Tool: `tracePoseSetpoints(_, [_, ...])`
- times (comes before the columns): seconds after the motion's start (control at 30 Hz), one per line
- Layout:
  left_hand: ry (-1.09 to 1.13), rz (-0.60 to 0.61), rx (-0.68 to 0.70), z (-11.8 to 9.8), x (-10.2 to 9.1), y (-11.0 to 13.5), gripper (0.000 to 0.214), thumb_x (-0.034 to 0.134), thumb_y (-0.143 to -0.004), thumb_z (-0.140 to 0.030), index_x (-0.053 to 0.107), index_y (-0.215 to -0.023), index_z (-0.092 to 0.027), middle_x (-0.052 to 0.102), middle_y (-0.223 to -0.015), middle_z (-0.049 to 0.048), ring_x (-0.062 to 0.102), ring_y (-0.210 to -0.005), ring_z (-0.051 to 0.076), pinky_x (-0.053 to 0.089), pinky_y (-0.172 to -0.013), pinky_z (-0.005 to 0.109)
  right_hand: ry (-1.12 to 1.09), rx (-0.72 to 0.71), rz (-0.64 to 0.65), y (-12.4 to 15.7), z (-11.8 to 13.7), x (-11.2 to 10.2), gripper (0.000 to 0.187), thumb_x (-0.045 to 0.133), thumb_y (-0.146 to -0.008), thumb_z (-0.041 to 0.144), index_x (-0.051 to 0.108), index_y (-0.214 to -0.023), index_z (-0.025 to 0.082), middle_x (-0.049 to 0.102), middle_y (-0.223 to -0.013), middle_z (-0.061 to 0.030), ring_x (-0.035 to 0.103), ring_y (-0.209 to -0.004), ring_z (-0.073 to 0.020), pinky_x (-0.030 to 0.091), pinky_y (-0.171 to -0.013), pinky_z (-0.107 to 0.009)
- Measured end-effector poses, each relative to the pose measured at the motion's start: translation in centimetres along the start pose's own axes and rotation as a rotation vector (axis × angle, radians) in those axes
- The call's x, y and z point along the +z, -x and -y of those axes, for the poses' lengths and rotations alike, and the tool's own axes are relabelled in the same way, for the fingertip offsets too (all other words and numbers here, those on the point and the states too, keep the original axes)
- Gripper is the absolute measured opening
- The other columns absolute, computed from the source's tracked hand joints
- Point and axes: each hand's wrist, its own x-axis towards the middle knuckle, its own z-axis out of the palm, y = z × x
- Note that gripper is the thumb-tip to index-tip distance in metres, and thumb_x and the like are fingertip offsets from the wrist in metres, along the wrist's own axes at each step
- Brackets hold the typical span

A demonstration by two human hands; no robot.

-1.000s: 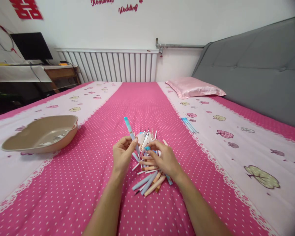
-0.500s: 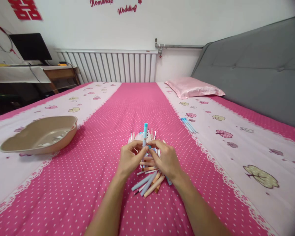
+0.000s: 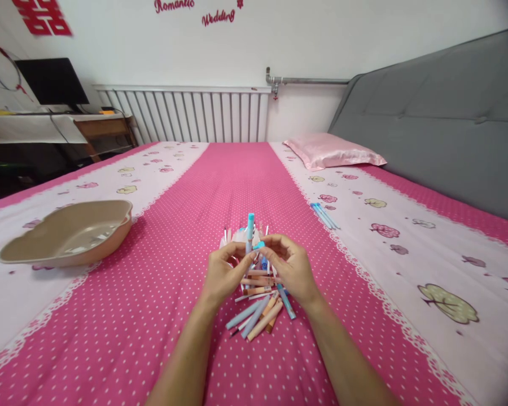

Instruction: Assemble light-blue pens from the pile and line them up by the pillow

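Note:
My left hand (image 3: 227, 272) is closed around a pale marker with a light-blue top (image 3: 250, 226), which stands upright between thumb and fingers. Close beside it, my right hand (image 3: 294, 270) pinches a small light-blue piece (image 3: 259, 245), perhaps the end of another marker; its remainder is hidden. Beneath both hands lies a loose pile of pens and markers (image 3: 258, 324) in brown, beige, grey-blue and white. A blue marker (image 3: 286, 301) rests at the pile's right side, under my right hand.
A beige basin (image 3: 68, 225) with some small pale pieces inside stands at the left. Several light-blue pens (image 3: 325, 216) lie together on the right. A pink pillow (image 3: 334, 151) sits farther back, near the grey headboard (image 3: 440, 113). Everything rests on a pink dotted bedspread (image 3: 237, 175).
My right hand has shifted slightly right and opened its grip a little, showing more of the light-blue piece and the blue marker below. My left hand holds its marker nearly still.

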Motion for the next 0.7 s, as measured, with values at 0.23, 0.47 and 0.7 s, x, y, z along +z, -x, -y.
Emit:
tracePoseSetpoints(0.23, [-0.221, -0.053, 0.163, 0.6, 0.1, 0.2, 0.01, 0.065, -0.072, -0.029, 0.07, -0.077, -0.022, 0.066, -0.067, 0.0013, 0.053, -0.061, 0.013, 0.039, -0.057, 0.024, -0.086, -0.067, -0.181, -0.1, 1.6, -1.1, 0.017, 0.064, -0.079, 0.03, 0.062, -0.092, 0.02, 0.066, -0.088, -0.0033, 0.062, -0.083, -0.0161, 0.052, -0.074, -0.03])
tracePoseSetpoints(0.47, [-0.287, -0.059, 0.222, 0.9, 0.0, 0.0, 0.011, 0.065, -0.073, -0.03, 0.072, -0.08, -0.025, 0.067, -0.069, 0.0019, 0.052, -0.062, 0.014, 0.038, -0.058, 0.025, -0.032, -0.157, -0.277, 0.2, 2.3, -1.3, 0.016, 0.063, -0.08, 0.03, 0.064, -0.094, 0.022, 0.066, -0.087, -0.0028, 0.062, -0.081, -0.0158, 0.052, -0.069, -0.029])
tracePoseSetpoints(0.7, [-0.318, -0.048, 0.251, 1.2, 0.0, 0.0, 0.011, 0.066, -0.073, -0.028, 0.072, -0.082, -0.027, 0.069, -0.073, 0.0022, 0.055, -0.064, 0.015, 0.04, -0.063, 0.026, 0.045, -0.198, -0.323, 0.1, 2.1, -1.3, 0.016, 0.063, -0.08, 0.029, 0.065, -0.096, 0.024, 0.066, -0.089, -0.0019, 0.061, -0.08, -0.0161, 0.05, -0.068, -0.03])
